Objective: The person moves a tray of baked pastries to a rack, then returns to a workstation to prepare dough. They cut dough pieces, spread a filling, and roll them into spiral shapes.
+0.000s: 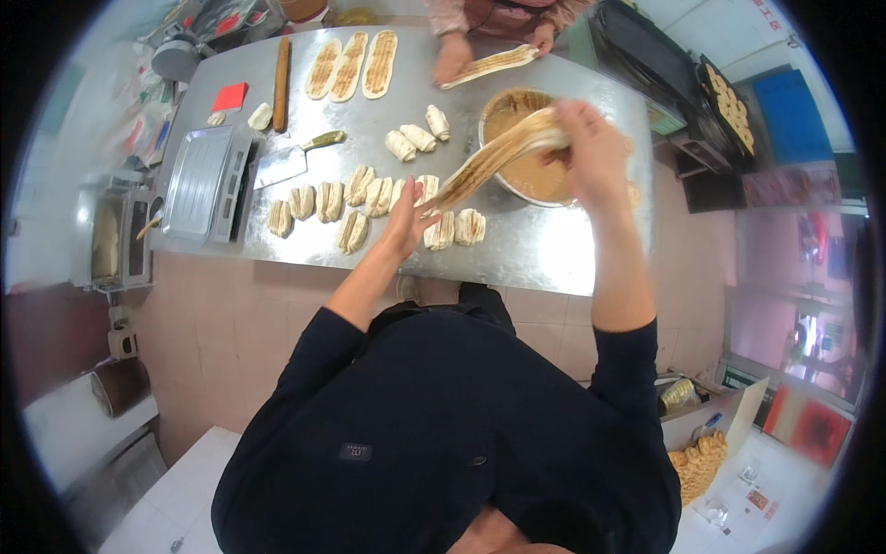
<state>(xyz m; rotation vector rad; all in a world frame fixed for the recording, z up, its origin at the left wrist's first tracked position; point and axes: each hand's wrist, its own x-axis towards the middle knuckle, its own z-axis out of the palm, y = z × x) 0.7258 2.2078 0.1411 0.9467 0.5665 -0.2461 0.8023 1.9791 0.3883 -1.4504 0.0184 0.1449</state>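
Observation:
A long dough strip (495,161) coated with brown paste stretches between my two hands, slanting up to the right above the table. My right hand (594,156) grips its upper end over a metal bowl (527,199) of brown paste. At the lower end, my left hand (407,225) holds the strip between thumb and fingers. Folded, layered dough pieces (329,201) lie around my left hand, and it hides part of the group. Two more folded pieces (471,227) rest to its right. Beyond, three rolled dough pieces (418,138) lie beside the bowl.
Across the steel table (291,76), a co-worker's hands (455,59) hold another coated strip (491,66). Three flat coated strips (379,66), a rolling pin (281,83), a wide-bladed knife (282,166) and a metal tray (199,181) are at left. A griddle (640,52) stands right.

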